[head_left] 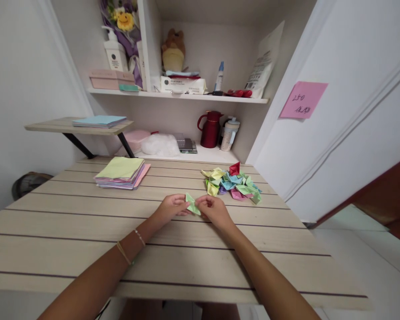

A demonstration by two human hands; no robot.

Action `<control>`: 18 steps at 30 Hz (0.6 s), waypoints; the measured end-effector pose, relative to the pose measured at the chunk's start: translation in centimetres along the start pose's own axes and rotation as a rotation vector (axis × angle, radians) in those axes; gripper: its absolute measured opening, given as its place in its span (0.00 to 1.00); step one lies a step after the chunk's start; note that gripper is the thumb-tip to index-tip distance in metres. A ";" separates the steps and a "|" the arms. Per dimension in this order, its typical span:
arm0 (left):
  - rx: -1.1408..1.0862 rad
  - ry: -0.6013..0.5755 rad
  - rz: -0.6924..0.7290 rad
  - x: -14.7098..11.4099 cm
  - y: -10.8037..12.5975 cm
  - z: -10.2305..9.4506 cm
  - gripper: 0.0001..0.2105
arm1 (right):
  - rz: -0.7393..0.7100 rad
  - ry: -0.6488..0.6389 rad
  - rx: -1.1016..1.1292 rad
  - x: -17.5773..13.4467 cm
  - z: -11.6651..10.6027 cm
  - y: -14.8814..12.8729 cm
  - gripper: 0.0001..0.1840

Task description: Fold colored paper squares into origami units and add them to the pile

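Between my two hands is a small piece of folded light green paper (192, 204), held just above the table. My left hand (174, 207) pinches its left side with thumb and fingers. On its right side, my right hand (214, 209) has thumb and fingertips closed on the paper. Just beyond my right hand lies a heap of folded paper boats (231, 181) in yellow, green, blue, pink and purple, with a red one (234, 169) at the back. To the far left of my hands sits a stack of coloured paper squares (122, 172), yellow on top.
The slatted wooden table (173, 262) fills the front. At the left a small raised shelf (53, 124) carries blue paper (99, 121). Behind stand a dark red jug (210, 130), a pale bottle (230, 134) and a white plastic bag (160, 145). A pink note (303, 100) sticks to the right wall.
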State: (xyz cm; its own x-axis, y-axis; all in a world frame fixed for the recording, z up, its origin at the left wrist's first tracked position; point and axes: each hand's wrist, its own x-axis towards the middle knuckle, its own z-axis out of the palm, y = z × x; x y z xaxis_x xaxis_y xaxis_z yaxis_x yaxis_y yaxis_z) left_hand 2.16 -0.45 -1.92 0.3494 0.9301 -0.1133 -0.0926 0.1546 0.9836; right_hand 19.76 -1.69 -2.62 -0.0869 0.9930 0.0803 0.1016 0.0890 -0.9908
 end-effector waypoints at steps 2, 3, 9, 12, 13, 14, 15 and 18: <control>-0.004 0.024 0.006 0.1 -0.1 -0.1 0.21 | 0.021 -0.006 0.002 0.1 0.0 0.2 0.09; -0.007 0.028 0.009 0.1 -0.1 -0.1 0.22 | 0.022 0.007 0.003 0.1 0.0 0.3 0.08; 0.000 -0.003 -0.014 0.2 -0.2 -0.1 0.21 | 0.044 -0.001 0.026 0.1 0.1 0.3 0.08; 0.019 0.009 -0.022 0.1 -0.2 -0.1 0.19 | 0.041 0.017 -0.012 0.0 0.0 0.2 0.08; 0.030 0.009 -0.023 0.1 -0.2 -0.1 0.19 | 0.035 0.037 -0.028 0.0 0.0 0.2 0.08; 0.045 0.008 -0.025 0.0 -0.1 -0.1 0.18 | 0.029 0.058 -0.042 0.0 -0.1 0.2 0.09; 0.062 0.008 -0.028 0.0 -0.1 -0.2 0.17 | 0.025 0.074 -0.052 0.1 -0.2 0.2 0.09; 0.110 0.007 -0.038 -0.2 0.1 -0.2 0.15 | 0.014 0.083 -0.047 0.2 -0.4 0.1 0.12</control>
State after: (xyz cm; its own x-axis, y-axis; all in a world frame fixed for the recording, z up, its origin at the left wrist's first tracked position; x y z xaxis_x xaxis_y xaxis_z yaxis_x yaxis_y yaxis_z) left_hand 1.87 -0.53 -1.79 0.3438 0.9268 -0.1513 0.0236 0.1525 0.9880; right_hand 20.18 -1.40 -2.65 -0.0025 0.9970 0.0776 0.1488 0.0771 -0.9859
